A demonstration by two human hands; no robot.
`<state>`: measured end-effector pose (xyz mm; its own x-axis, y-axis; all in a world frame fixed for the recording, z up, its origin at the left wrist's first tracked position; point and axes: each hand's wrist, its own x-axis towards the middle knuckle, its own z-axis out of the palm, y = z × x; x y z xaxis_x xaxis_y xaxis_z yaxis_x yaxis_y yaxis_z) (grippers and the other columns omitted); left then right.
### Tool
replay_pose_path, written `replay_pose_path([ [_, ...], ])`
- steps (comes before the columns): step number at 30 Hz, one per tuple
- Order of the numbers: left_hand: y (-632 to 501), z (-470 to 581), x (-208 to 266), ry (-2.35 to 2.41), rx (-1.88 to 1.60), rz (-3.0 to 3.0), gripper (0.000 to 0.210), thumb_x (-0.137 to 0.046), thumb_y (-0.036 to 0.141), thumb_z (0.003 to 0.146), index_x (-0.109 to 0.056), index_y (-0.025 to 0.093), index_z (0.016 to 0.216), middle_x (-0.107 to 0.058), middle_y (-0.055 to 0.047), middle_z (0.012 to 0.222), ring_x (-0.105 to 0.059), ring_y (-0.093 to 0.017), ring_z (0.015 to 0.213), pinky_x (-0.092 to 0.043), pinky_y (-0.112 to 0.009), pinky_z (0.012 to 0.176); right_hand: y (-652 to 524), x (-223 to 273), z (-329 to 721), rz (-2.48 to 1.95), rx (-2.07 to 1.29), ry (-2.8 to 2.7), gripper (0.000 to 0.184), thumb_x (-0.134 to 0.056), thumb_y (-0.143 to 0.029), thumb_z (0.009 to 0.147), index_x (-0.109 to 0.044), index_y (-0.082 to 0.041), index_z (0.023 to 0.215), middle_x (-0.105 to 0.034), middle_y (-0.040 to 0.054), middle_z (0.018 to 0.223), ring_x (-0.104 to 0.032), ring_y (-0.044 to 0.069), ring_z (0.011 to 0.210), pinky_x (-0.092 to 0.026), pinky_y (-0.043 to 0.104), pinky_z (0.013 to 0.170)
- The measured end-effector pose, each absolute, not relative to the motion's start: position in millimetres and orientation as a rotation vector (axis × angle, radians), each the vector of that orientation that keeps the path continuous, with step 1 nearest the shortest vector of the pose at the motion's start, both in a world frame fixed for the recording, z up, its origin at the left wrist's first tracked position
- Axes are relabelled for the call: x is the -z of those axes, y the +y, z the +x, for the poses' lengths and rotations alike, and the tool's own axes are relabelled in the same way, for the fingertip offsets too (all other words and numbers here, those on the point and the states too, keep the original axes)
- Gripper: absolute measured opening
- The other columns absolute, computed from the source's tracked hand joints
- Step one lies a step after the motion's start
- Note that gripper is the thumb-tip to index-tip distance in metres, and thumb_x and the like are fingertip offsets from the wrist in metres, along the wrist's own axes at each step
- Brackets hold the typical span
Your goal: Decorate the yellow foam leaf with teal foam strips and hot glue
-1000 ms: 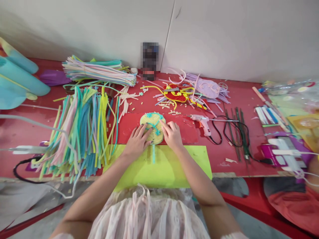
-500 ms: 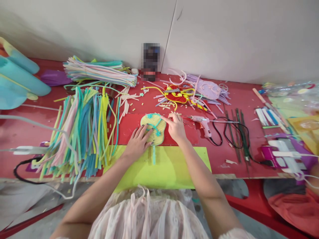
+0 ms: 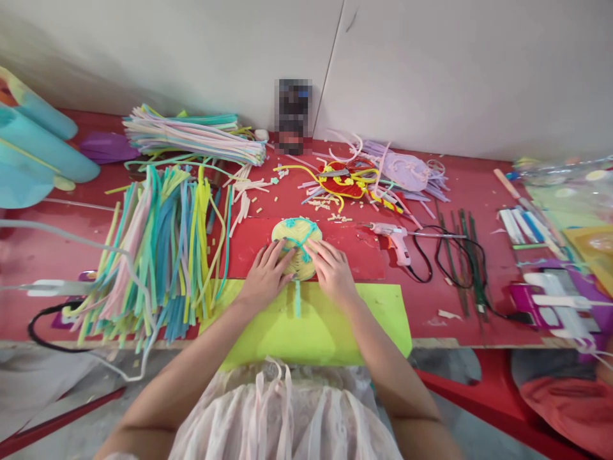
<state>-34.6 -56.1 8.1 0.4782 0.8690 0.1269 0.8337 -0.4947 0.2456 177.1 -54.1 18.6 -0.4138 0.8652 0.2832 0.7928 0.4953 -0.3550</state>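
Observation:
A pale yellow fan shape made of fuzzy pipe cleaners lies flat, with teal pipe-cleaner stems and small flowers on its face. Its teal handle points toward me over a lime-green sheet. My left hand rests flat on the fan's left side, fingers spread. On the right side, my right hand lies with stretched fingers, its fingertips touching the fan near the teal stem. Under the fan is a red board.
Pipe-cleaner bundles fill the left. A pink glue gun with a black cord lies right of the board. Behind are a red-and-yellow piece, a purple fan and scraps. Green wire stems and white power plugs are farther right.
My right hand has come down from the fan's upper right edge onto its right side, its pointing finger now laid beside the others. The left hand stays in place.

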Motion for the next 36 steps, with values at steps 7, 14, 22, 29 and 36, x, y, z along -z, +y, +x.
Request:
replay_pose_path([
  [7, -57.0, -35.0, -7.4, 1.499, -0.417, 2.527, 0.051, -0.045, 0.038, 0.092, -0.039, 0.024, 0.141, -0.026, -0.012, 0.152, -0.025, -0.03, 0.14, -0.028, -0.048, 0.112, -51.7, -13.7, 166.2, -1.428, -0.271, -2.382, 0.043, -0.033, -0.026, 0.098, -0.039, -0.026, 0.14, -0.039, 0.0029, 0.148, -0.035, 0.019, 0.135, -0.034, 0.038, 0.106],
  [14, -56.2, -35.7, -7.9, 1.492, -0.413, 2.514, 0.051, -0.045, 0.038, 0.092, -0.038, 0.025, 0.141, -0.028, -0.012, 0.15, -0.026, -0.03, 0.139, -0.03, -0.05, 0.111, -49.5, -12.4, 169.1, -1.461, -0.262, -2.33, 0.045, -0.032, -0.029, 0.098, -0.035, -0.027, 0.143, -0.041, 0.0027, 0.146, -0.038, 0.02, 0.132, -0.037, 0.038, 0.105],
  [22, -56.1, -35.6, -7.2, 1.498, -0.421, 2.51, 0.051, -0.046, 0.038, 0.091, -0.039, 0.025, 0.141, -0.029, -0.012, 0.15, -0.027, -0.03, 0.138, -0.03, -0.05, 0.111, -35.7, -12.4, 176.9, -1.529, -0.198, -2.254, 0.048, -0.031, -0.03, 0.098, -0.03, -0.022, 0.145, -0.031, 0.0028, 0.152, -0.026, 0.02, 0.14, -0.031, 0.039, 0.11],
  [29, -56.1, -35.7, -7.6, 1.495, -0.417, 2.522, 0.052, -0.047, 0.037, 0.091, -0.038, 0.025, 0.141, -0.028, -0.012, 0.15, -0.026, -0.03, 0.139, -0.029, -0.049, 0.111, -21.5, -13.1, 183.1, -1.434, -0.198, -2.349, 0.05, -0.032, -0.034, 0.098, -0.026, -0.025, 0.147, -0.029, 0.0021, 0.152, -0.015, 0.02, 0.144, -0.027, 0.043, 0.113],
  [36, -56.0, -36.1, -8.2, 1.492, -0.404, 2.518, 0.052, -0.046, 0.038, 0.091, -0.038, 0.026, 0.141, -0.028, -0.012, 0.15, -0.026, -0.029, 0.139, -0.028, -0.049, 0.112, -17.0, -14.3, 187.7, -1.372, -0.22, -2.398, 0.051, -0.036, -0.038, 0.097, -0.029, -0.025, 0.145, -0.037, 0.0038, 0.149, -0.019, 0.02, 0.143, -0.027, 0.046, 0.113],
])
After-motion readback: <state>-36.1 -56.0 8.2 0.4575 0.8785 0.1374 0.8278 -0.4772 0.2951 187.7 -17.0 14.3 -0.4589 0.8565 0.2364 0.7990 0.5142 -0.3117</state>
